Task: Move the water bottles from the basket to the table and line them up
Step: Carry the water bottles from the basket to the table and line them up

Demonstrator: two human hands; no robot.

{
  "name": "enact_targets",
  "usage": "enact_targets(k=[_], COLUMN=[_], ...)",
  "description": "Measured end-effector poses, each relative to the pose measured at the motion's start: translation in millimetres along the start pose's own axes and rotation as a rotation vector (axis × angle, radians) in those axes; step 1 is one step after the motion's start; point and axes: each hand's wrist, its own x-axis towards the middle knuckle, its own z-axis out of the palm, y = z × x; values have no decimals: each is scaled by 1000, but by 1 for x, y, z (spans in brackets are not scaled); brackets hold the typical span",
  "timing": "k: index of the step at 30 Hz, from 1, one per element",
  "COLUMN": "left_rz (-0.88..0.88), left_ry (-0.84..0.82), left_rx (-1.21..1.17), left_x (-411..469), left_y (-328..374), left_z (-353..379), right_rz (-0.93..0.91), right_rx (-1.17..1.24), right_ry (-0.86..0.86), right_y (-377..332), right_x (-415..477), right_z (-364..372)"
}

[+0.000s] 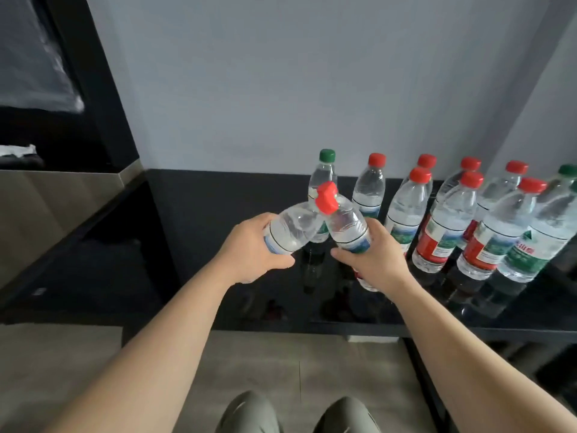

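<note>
My left hand grips a clear water bottle tilted to the right, its cap hidden behind the other bottle's red cap. My right hand holds a second water bottle with a red cap, tilted left; the two bottle tops cross over the glossy black table. Several bottles stand in rows on the table's right part: a green-capped one right behind the held pair, red-capped ones beyond it, and a green-labelled one at the far right. No basket is in view.
A grey wall rises behind the table. At the left stands a dark cabinet above a steel-coloured counter. Below the table's front edge are a tiled floor and my knees.
</note>
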Motion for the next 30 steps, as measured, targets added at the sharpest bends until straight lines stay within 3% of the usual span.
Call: enact_targets(k=[5,8,18,30], left_rz=[-135,-166,-100,-112], left_ry=[137,225,241,210], left_rx=[-522,-650,-541,-512], left_x=[8,15,35,34], left_y=[5,7,-2,-22], left_z=[30,48,68,81], right_rz=[126,107,93,104], right_rx=[441,495,614,574], right_ry=[64,67,50,12], right_y=[-1,-1,9,21], right_x=[2,3,10,15], right_z=[11,15,32,38])
